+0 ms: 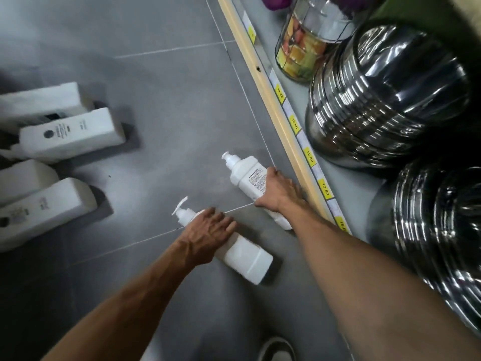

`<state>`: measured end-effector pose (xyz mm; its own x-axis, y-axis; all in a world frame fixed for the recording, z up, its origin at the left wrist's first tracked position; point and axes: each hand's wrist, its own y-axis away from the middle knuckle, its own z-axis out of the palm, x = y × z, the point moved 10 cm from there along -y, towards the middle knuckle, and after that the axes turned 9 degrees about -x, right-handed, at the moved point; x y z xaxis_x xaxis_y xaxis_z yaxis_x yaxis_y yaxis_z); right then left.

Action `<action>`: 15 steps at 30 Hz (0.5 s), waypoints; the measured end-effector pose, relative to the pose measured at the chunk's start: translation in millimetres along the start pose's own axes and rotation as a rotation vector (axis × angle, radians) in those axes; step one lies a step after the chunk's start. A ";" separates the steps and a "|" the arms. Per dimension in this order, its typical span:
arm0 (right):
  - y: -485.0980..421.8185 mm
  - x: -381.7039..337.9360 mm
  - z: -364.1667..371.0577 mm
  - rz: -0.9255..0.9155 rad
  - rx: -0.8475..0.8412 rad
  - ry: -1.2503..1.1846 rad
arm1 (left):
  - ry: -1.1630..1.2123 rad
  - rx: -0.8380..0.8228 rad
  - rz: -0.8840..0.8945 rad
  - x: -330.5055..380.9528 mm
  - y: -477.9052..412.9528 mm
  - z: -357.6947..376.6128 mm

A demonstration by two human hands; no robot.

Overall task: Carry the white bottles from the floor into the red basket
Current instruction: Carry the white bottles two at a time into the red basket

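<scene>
White bottles (242, 175) — floor pickup in progress
Right hand (277, 191) is clamping the far bottle (248, 178); left hand (208, 230) is only resting, fingers straight, on the near bottle (247, 261) — risking a drop.

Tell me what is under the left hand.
A white pump bottle lying on the grey floor. The left hand covers its shoulder and upper body; only its pump end and base show.

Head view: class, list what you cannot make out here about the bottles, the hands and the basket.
- Red basket: outside the frame of the head view.
- Left hand on the near bottle: thumb hidden under the hand, so grip unclear.
- Far bottle: label print too small to read; right hand covers its middle.
- White bottles at left: cut off by the frame edge.
</scene>
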<state>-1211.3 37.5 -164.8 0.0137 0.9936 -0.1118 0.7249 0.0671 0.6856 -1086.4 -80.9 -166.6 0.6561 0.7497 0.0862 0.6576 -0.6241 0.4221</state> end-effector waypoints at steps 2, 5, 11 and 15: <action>12.6 -3.2 -16.1 -0.001 0.019 0.010 | -0.009 0.007 -0.047 -16.5 23.1 -9.1; 50.9 -11.2 -38.4 0.015 0.026 -0.017 | -0.002 -0.014 -0.155 -45.4 71.4 -35.7; 185.1 -38.0 -94.8 0.068 -0.008 -0.146 | 0.139 -0.087 -0.486 -69.5 205.7 -146.0; 290.7 -63.9 -155.5 0.086 -0.025 -0.211 | 0.288 -0.095 -0.734 -66.9 306.4 -236.0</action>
<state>-1108.6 7.6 153.5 0.2206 0.9551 -0.1979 0.6972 -0.0125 0.7167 -1016.1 -270.3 170.0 -0.0623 0.9979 -0.0196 0.8420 0.0631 0.5357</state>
